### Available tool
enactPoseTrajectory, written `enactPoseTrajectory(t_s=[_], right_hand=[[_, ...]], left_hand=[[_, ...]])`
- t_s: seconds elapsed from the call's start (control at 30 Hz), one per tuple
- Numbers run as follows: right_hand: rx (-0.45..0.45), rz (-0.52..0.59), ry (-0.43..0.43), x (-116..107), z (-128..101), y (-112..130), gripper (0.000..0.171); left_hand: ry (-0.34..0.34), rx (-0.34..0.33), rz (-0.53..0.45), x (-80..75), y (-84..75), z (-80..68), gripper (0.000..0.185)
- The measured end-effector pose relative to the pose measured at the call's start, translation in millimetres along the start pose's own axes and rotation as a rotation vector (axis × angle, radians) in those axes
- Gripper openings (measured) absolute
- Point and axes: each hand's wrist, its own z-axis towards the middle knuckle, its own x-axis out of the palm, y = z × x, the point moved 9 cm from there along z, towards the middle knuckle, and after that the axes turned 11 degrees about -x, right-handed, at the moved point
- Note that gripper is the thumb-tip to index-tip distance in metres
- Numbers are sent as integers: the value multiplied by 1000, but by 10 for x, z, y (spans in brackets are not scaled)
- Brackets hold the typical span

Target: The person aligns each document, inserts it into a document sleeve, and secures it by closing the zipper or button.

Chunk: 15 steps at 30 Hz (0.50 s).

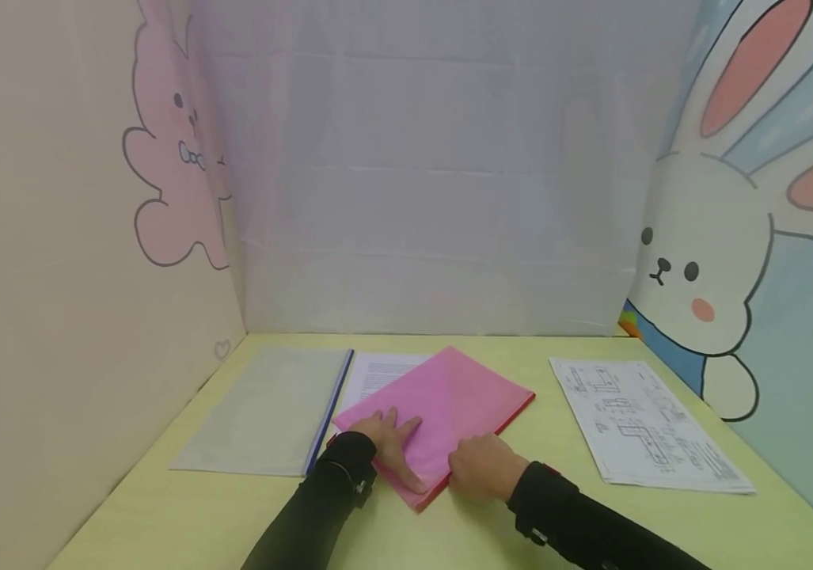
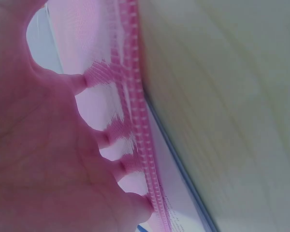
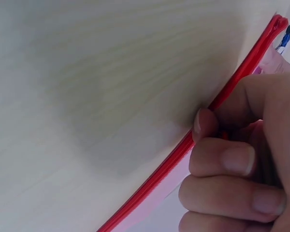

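Note:
A pink mesh zip pouch (image 1: 442, 404) with a red zip along its edge lies slantwise on the table. My left hand (image 1: 392, 447) rests on its near left part with fingers spread. In the left wrist view, the fingertips of that left hand (image 2: 63, 145) press on the pink mesh (image 2: 108, 77). My right hand (image 1: 484, 467) is at the near right edge of the pouch. The right wrist view shows thumb and forefinger pinching at the red zip (image 3: 159, 174), the other fingers curled. A small red bit shows between those fingers; the zip's slider itself is mostly hidden.
A clear folder with a blue spine (image 1: 267, 412) lies on the left. Partly under the pouch is a white printed sheet (image 1: 378, 380). Papers with line drawings (image 1: 651, 423) lie on the right of the yellow table (image 1: 185, 514). Curtain-like walls (image 1: 434, 198) enclose the back and sides.

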Motion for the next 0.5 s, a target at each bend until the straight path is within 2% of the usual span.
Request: enactPoseTrajectory(t_s=[0.5], right_hand=[[28,32,1,72,-4,-94,25]], left_hand=[[-10,1,17,-8,-5,3,113]])
